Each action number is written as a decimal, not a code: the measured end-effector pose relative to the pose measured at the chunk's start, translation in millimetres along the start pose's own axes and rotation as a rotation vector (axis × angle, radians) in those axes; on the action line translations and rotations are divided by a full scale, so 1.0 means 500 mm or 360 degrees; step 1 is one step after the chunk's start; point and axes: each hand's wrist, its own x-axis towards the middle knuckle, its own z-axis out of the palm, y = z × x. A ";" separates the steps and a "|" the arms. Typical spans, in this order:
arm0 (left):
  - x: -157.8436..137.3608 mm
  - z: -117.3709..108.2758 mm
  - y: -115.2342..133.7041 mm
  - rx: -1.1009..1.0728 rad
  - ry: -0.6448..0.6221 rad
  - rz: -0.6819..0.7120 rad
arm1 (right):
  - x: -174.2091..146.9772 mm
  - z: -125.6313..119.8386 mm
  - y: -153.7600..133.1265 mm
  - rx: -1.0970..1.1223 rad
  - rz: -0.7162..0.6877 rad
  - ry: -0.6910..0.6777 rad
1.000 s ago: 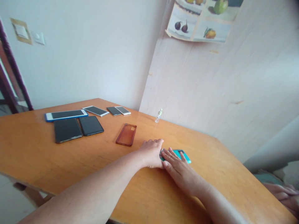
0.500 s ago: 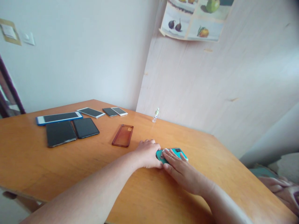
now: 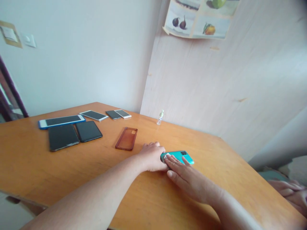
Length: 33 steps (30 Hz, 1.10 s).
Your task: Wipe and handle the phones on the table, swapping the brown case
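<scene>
We see a long, smooth, bare left forearm [image 3: 93, 191], broad at the near left and tapering to a narrow wrist [image 3: 141, 162] and a bare left hand [image 3: 153, 157] with rounded knuckles. At right, we see a bare right forearm [image 3: 232, 207] and a bare right hand [image 3: 189, 179] with slender fingers [image 3: 173, 163].

This looks like a plain room in a home, though a small office cannot be ruled out. A smooth orange-brown wooden table [image 3: 72, 166] stands by a bare, white-painted wall [image 3: 96, 54] bearing a square white switch plate [image 3: 29, 40]. A paper sheet of painted fruit [image 3: 193, 22] hangs on a pale, wood-grained panel [image 3: 192, 83], giving a domestic look.
</scene>
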 end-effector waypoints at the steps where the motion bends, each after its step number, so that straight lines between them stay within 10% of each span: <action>1: 0.000 -0.001 0.001 0.0002 -0.0015 -0.0012 | 0.001 -0.003 0.014 -0.0047 0.0080 0.0035; 6: 0.000 -0.007 0.005 0.0010 -0.0052 -0.0068 | 0.005 -0.013 0.084 -0.0322 0.0513 0.0137; 14: -0.001 -0.010 0.004 0.0027 -0.0009 -0.0048 | -0.014 -0.017 -0.022 -0.0068 0.0141 0.0067; 21: 0.005 -0.005 -0.005 0.0022 -0.0036 -0.0046 | -0.005 -0.028 0.062 -0.0274 0.0704 0.0099; 28: 0.005 -0.008 -0.007 0.0019 -0.0070 -0.0060 | -0.020 -0.016 -0.070 -0.0154 0.0310 0.0032; 33: 0.006 -0.013 -0.004 0.0002 -0.0082 -0.0060 | -0.015 -0.025 -0.017 -0.0228 0.0464 0.0084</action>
